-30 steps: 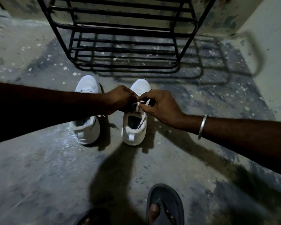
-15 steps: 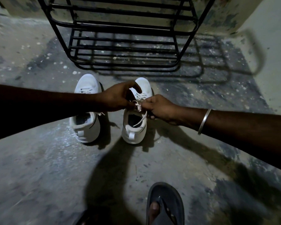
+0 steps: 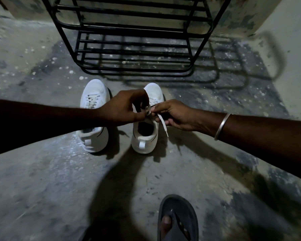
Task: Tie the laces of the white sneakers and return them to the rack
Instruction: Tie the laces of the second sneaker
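Two white sneakers stand side by side on the concrete floor, toes toward the rack. The left sneaker (image 3: 94,119) has its laces crossed over the tongue. Over the right sneaker (image 3: 144,136) both hands meet. My left hand (image 3: 123,108) pinches a loop of the white lace (image 3: 147,109) above the tongue. My right hand (image 3: 174,115) grips the same lace from the right; one loose end (image 3: 163,125) hangs down past the shoe's side. The knot itself is hidden between my fingers.
A black metal shoe rack (image 3: 135,37) stands just beyond the sneakers against a stained wall, its shelves bare. My foot in a dark sandal (image 3: 177,220) is at the bottom edge. A pale wall (image 3: 292,40) closes the right side.
My left hand has lifted and arched over the lace, thumb and fingers now pinching a loop. My right hand has shifted slightly right and lower, pulling a lace end out to the side.
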Tool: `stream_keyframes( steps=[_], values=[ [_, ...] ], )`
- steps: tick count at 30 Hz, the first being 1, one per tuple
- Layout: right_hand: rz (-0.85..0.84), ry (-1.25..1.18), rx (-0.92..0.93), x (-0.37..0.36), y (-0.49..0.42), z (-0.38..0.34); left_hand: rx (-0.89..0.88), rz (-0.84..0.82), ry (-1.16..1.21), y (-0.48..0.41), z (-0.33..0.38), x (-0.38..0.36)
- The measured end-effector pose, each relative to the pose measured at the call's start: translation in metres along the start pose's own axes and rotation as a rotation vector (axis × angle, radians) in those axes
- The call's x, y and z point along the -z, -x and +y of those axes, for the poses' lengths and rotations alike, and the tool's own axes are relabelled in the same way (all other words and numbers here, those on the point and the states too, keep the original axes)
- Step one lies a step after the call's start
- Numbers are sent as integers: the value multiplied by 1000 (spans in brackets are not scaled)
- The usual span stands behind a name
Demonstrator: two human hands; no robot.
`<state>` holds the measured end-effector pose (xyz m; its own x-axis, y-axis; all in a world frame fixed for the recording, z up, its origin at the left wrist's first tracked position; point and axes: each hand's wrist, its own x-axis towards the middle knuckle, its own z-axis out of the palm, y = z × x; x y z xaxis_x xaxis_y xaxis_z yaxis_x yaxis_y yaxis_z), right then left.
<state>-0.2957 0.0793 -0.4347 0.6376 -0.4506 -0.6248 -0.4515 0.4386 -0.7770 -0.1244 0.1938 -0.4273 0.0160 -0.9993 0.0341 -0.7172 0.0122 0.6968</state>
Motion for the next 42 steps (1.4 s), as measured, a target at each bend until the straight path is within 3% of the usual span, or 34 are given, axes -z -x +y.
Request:
stream_keyframes(
  steps=[20, 37, 42],
  values=[
    [-55, -45, -18, 7, -1, 6, 72, 19, -39, -6, -4, -9],
    [-45, 88, 39, 8, 2, 7, 132, 28, 56, -7, -5, 0],
    [-79, 129, 24, 5, 2, 7, 70, -210, -64, -18, -14, 4]
  ],
)
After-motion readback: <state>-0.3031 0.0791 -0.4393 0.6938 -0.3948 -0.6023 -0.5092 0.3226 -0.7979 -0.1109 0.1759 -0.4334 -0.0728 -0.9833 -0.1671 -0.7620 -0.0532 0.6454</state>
